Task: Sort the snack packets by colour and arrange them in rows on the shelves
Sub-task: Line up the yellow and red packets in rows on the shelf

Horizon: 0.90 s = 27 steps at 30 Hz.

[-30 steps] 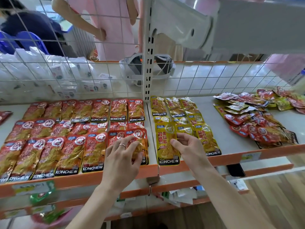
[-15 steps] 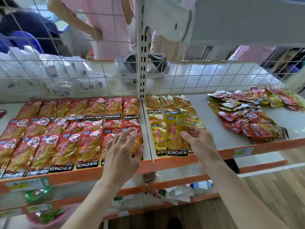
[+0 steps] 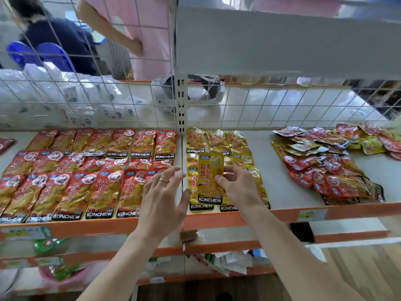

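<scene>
Pinching a yellow packet [image 3: 210, 177] by its right edge between thumb and fingers, the right hand [image 3: 237, 189] held it over the front of the yellow rows [image 3: 195, 142]. The left hand [image 3: 165, 200], fingers spread and grasping nothing, hovered at the right end of the red rows [image 3: 86, 177]. A mixed pile [image 3: 325, 168] of red and yellow packets lay further right on the same shelf [image 3: 280, 185].
</scene>
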Each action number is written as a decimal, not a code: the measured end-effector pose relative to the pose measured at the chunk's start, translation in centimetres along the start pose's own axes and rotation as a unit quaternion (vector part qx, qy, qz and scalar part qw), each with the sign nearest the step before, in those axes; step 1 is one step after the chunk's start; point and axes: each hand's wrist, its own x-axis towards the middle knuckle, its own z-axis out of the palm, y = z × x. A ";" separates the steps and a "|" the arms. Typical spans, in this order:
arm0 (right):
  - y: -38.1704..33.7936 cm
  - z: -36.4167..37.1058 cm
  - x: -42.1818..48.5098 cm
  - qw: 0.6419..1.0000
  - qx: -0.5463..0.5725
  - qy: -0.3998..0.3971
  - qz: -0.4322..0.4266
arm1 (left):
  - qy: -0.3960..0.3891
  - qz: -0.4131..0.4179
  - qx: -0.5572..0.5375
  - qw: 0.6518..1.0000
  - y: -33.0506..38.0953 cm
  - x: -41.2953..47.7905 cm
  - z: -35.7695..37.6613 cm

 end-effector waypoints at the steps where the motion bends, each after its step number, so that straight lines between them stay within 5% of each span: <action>1: -0.1 0.2 0.2 1.000 -0.017 -0.006 -0.007 | 0.001 -0.001 0.005 1.000 0.1 0.1 0.0; 11: 0.3 0.8 0.4 0.987 -0.144 -0.058 -0.045 | 0.010 -0.009 0.034 0.999 -0.4 -0.4 0.5; 27: -0.4 2.1 -1.2 0.932 -0.324 -0.006 -0.165 | 0.012 -0.021 0.033 0.999 -1.9 -0.4 0.2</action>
